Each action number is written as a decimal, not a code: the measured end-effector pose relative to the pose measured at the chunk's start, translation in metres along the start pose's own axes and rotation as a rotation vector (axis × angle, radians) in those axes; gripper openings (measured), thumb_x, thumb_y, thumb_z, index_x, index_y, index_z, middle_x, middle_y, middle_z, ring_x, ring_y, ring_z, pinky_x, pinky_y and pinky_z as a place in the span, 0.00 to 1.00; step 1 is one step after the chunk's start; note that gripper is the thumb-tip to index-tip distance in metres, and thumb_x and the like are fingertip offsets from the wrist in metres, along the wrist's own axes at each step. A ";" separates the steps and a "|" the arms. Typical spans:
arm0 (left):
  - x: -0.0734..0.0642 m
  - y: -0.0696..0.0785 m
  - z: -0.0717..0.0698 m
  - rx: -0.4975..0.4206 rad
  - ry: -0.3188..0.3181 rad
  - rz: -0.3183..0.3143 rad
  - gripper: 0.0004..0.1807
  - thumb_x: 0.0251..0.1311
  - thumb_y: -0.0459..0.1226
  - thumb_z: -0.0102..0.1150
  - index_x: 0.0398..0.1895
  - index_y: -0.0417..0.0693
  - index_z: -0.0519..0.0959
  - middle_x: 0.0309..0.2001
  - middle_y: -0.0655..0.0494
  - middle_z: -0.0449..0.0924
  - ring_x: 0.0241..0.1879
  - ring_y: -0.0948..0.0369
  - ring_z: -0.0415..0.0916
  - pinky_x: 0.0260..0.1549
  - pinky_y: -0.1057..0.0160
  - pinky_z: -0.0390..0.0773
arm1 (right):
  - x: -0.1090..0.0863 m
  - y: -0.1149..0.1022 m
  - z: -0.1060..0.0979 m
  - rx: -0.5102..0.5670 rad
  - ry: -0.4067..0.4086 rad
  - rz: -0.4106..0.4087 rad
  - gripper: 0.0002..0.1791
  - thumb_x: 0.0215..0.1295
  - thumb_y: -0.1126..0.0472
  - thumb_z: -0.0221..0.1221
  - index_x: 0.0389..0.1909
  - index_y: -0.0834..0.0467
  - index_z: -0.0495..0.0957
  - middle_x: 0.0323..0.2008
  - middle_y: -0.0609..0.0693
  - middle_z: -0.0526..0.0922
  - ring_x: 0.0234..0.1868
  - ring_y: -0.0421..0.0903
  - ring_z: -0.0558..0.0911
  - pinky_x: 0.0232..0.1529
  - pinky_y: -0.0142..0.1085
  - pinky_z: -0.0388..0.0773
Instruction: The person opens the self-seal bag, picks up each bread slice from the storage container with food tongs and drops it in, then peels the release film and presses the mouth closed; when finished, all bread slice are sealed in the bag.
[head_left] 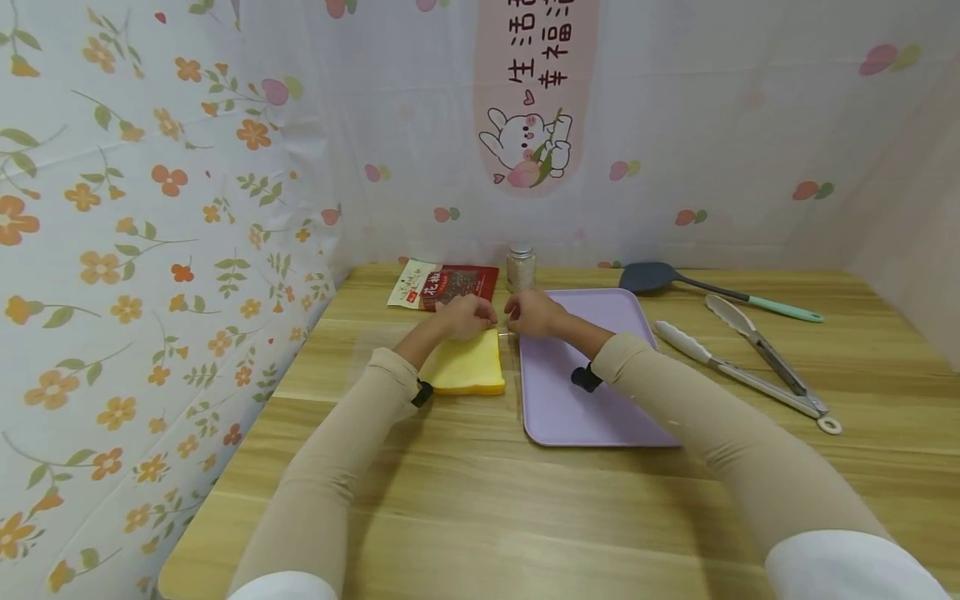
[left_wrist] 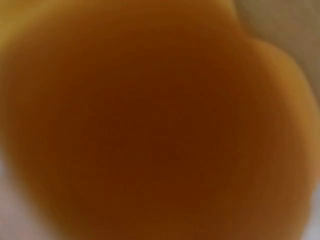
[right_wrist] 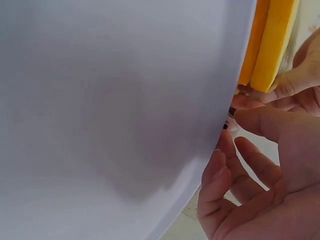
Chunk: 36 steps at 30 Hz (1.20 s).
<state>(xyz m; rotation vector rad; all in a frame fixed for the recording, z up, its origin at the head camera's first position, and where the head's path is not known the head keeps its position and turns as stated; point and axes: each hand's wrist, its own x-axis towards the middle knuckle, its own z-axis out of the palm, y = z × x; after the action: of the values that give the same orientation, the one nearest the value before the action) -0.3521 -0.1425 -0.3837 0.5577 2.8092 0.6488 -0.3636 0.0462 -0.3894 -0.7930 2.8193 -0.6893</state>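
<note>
Two stacked yellow slabs, shaped like bread slices, lie inside a clear plastic bag on the table. The left hand is over the slabs' far edge, pinching the bag's edge near their far right corner. Close beside it, the right hand reaches over the lilac tray, its thumb and finger pinching the bag's edge too. Seen from the right wrist, a small dark bit shows between the fingertips, too small to make out. Blurred orange-brown fills the left wrist view.
Behind the hands lie a red and white spice packet and a small lidded jar. To the right of the tray are a dark spatula with a mint handle and spread tongs. Patterned curtains border the wooden table.
</note>
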 end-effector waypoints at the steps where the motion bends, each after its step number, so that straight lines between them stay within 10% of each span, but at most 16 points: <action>1: 0.000 -0.001 0.000 0.000 0.004 -0.003 0.09 0.70 0.37 0.55 0.42 0.53 0.85 0.49 0.59 0.86 0.65 0.47 0.69 0.62 0.23 0.37 | 0.000 -0.001 0.000 0.006 -0.002 0.005 0.16 0.60 0.64 0.60 0.47 0.68 0.81 0.41 0.58 0.86 0.43 0.52 0.83 0.46 0.43 0.79; 20: -0.012 0.000 0.005 -0.080 0.116 0.050 0.07 0.69 0.37 0.57 0.44 0.51 0.84 0.44 0.59 0.87 0.54 0.55 0.79 0.63 0.25 0.42 | -0.008 0.007 -0.004 0.295 -0.011 -0.065 0.07 0.57 0.70 0.66 0.36 0.68 0.84 0.32 0.57 0.87 0.32 0.42 0.82 0.33 0.29 0.76; 36: -0.008 0.006 0.015 -0.067 0.129 0.035 0.06 0.69 0.41 0.58 0.38 0.55 0.85 0.35 0.65 0.86 0.46 0.58 0.78 0.60 0.24 0.42 | -0.012 0.011 -0.004 0.263 0.031 -0.086 0.06 0.57 0.67 0.63 0.31 0.66 0.85 0.27 0.53 0.86 0.28 0.40 0.77 0.29 0.30 0.73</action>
<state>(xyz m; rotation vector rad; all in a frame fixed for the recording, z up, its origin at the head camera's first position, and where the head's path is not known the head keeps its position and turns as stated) -0.3391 -0.1348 -0.3930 0.5737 2.8895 0.8095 -0.3592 0.0624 -0.3907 -0.8646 2.6556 -1.0677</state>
